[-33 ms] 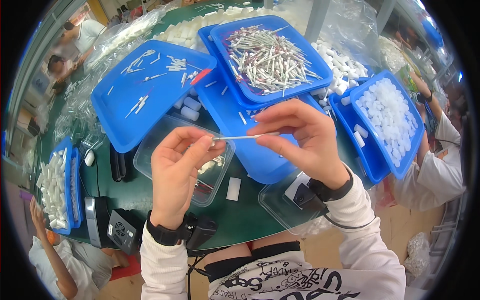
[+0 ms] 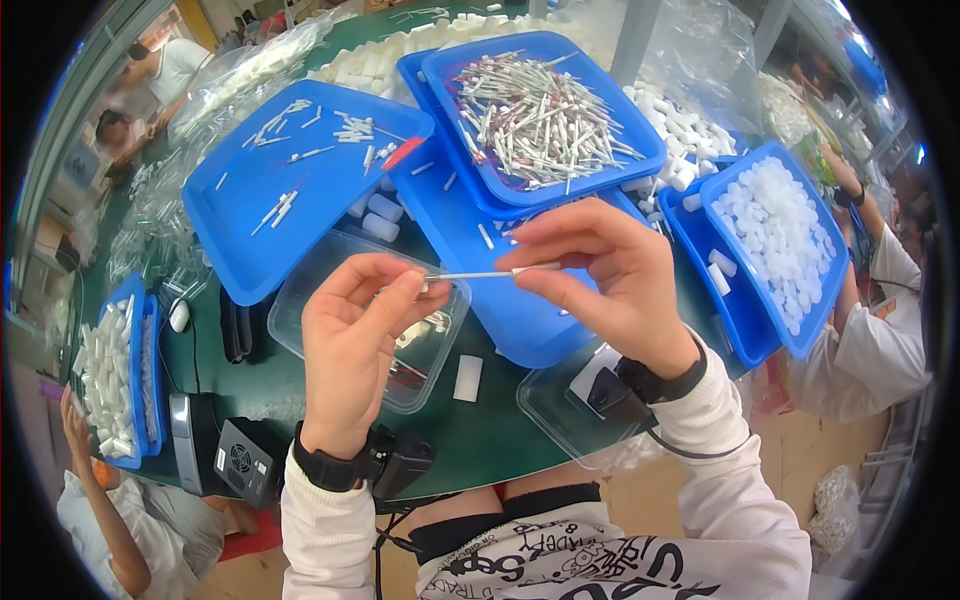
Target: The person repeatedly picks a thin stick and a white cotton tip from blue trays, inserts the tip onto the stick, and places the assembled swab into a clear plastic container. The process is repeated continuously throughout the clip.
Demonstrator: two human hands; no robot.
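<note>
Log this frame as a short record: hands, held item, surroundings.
Left hand: pinches the left end of a thin pale rod
Right hand: pinches its right end
Rod angle: roughly level
Far side: blue tray heaped with thin white sticks
Right side: short white pieces, trayed
Table: green, bearing a white cylinder

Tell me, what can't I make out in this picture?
All in the head view:
- Thin rod: its left end is hidden by the left fingers.
- Clear bin: some contents are covered by the left hand.
- Clear plastic bags, upper left: contents too blurred to tell.
</note>
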